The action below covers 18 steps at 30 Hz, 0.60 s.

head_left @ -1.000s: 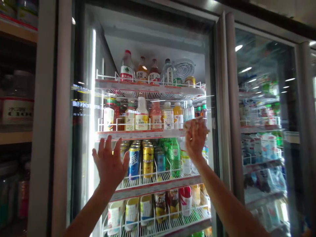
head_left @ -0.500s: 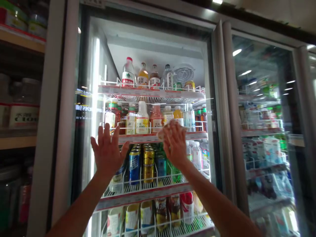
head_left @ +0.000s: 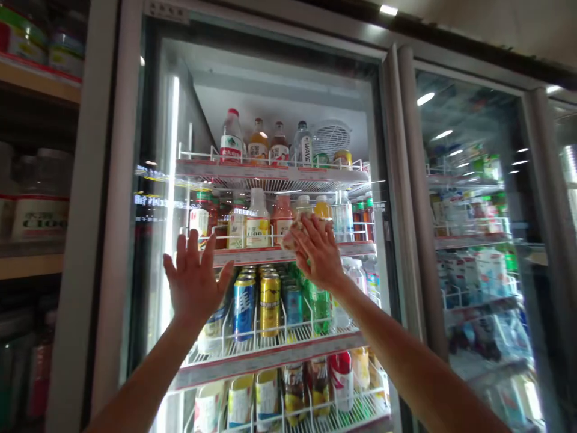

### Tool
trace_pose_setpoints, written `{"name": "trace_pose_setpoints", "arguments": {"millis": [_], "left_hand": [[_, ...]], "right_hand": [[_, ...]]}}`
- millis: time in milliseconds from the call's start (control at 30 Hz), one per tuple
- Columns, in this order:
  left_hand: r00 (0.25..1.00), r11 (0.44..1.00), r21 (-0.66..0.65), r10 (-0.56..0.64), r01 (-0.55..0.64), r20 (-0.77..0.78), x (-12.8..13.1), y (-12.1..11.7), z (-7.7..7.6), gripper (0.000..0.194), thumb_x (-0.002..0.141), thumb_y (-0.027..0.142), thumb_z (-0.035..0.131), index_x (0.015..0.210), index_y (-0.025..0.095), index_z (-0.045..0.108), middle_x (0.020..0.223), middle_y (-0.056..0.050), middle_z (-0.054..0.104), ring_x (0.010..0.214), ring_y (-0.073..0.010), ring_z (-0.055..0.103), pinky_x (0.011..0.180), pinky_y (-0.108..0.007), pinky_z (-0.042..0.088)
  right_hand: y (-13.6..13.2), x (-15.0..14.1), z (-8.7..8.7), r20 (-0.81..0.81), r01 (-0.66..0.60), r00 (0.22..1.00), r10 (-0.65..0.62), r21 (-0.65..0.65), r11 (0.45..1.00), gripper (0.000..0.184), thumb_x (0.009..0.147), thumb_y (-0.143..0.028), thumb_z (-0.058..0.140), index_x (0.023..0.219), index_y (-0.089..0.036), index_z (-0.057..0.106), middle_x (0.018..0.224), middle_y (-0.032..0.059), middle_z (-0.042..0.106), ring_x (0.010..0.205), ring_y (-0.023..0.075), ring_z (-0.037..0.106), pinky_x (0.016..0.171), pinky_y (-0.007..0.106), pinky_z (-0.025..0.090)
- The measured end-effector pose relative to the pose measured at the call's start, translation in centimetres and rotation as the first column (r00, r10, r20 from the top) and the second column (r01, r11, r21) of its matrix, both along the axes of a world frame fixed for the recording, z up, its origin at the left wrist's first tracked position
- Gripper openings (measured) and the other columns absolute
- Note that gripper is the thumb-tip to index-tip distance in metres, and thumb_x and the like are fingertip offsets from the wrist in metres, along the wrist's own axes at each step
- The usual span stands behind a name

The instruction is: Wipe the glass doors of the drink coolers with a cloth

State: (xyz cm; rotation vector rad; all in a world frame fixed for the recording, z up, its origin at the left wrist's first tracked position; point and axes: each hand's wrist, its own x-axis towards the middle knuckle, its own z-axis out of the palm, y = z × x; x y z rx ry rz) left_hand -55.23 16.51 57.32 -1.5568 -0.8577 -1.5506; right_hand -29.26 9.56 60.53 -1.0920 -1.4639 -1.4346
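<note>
My right hand [head_left: 320, 255] presses a crumpled, light patterned cloth [head_left: 291, 237] against the glass door [head_left: 279, 57] of a lit drinks fridge. The cloth shows at the fingertips and along the left side of the fingers; the rest is under the palm. To the left, my left hand [head_left: 196, 285] is raised with its fingers spread and holds nothing; whether it touches the glass I cannot tell. Behind the glass are wire shelves with bottles and cans, among them a blue can [head_left: 244, 308] and a gold can [head_left: 270, 305] between the two hands.
A metal door frame [head_left: 401, 180] runs down the right of the glass, with a second fridge door [head_left: 469, 144] beyond it. On the left, a dark shelf unit [head_left: 31, 264] holds more bottles. Ceiling lights and signs reflect in the glass.
My right hand and the cloth have shifted slightly left on the glass, and the hand tilts more to the left. My left hand stays almost in place. The view has moved a little.
</note>
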Motion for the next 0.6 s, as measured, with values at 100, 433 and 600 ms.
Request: {"name": "trace_pose_setpoints", "arguments": {"millis": [100,433,600], "left_hand": [[1.000,1.000,0.017,0.006,-0.005,-0.009,0.0,0.1,0.0,0.061,0.088,0.045,0.041,0.141,0.018,0.029,0.150,-0.015,0.022,0.140,-0.0299,0.015,0.111,-0.053,0.010],[1.000,1.000,0.020,-0.002,0.002,-0.006,0.0,0.3,0.0,0.062,0.089,0.045,0.040,0.143,0.021,0.025,0.151,-0.014,0.020,0.141,-0.0292,0.013,0.111,-0.054,0.010],[1.000,1.000,0.028,-0.013,0.013,-0.017,-0.2,0.3,-0.3,0.059,0.089,0.045,0.039,0.143,0.022,0.026,0.151,-0.012,0.020,0.141,-0.0276,0.013,0.112,-0.051,0.010]], "right_hand": [[-0.7,2.9,0.6,-0.162,0.026,0.987,-0.013,0.080,0.996,0.047,0.086,-0.032,0.040,0.132,-0.020,0.043,0.145,0.0090,0.034,0.137,0.0245,0.024,0.110,0.049,0.022],[0.7,-1.8,2.3,-0.007,-0.007,1.000,0.007,0.040,0.999,0.048,0.086,-0.032,0.041,0.133,-0.024,0.041,0.146,0.0056,0.033,0.138,0.0238,0.022,0.110,0.049,0.022],[0.5,-0.4,3.7,-0.105,-0.022,0.994,0.033,0.104,0.994,0.047,0.088,-0.032,0.037,0.134,-0.023,0.039,0.147,0.0059,0.032,0.137,0.0238,0.024,0.110,0.049,0.023]]}}
